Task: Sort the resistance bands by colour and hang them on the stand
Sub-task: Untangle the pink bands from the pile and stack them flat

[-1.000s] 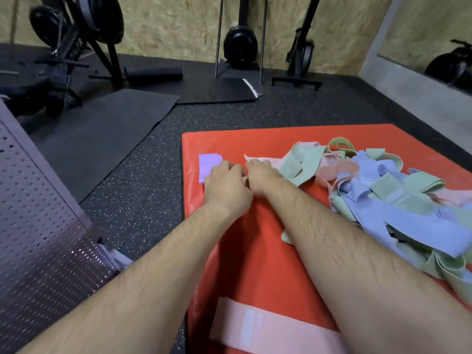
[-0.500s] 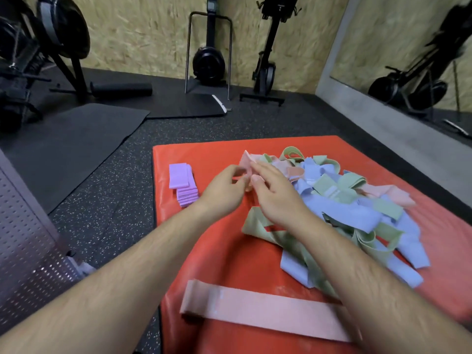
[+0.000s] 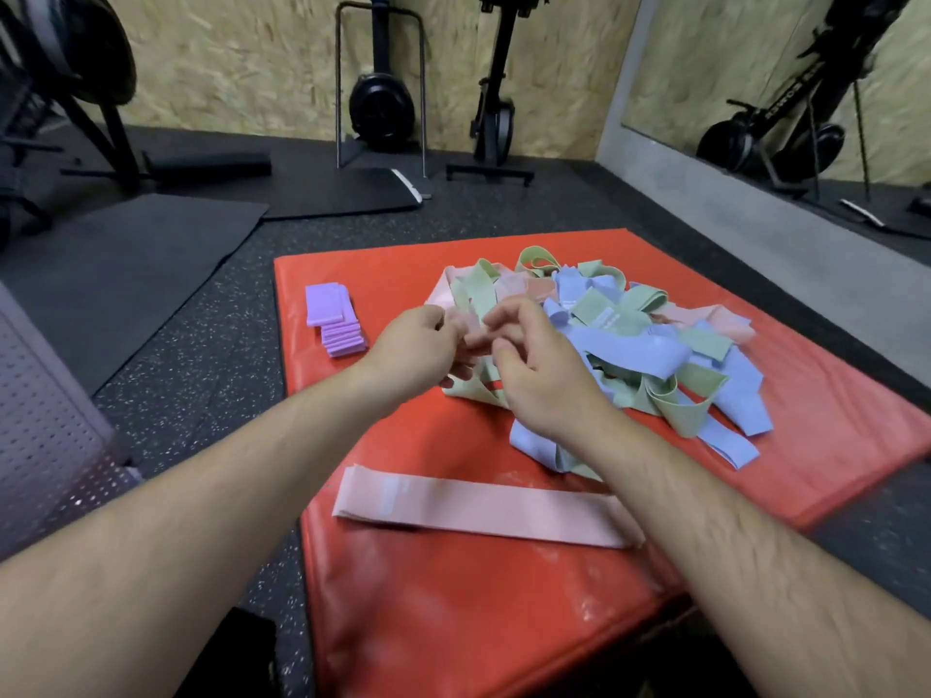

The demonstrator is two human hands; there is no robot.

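Left grip [image 3: 413, 345], right grip [image 3: 539, 380] pinch pink band [image 3: 437, 297] — pile [image 3: 629, 340] behind, purple stack [image 3: 335, 319] left

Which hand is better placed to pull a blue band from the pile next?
Right, probably. The right hand sits at the edge of the pile, blue bands just to its right; the left hand is farther out, toward the purple stack. Both pinch a pink band.

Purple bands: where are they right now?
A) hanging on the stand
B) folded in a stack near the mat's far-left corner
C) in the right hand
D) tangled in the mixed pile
B: the purple bands lie folded in a stack on the red mat, left of the left hand and apart from the mixed pile.
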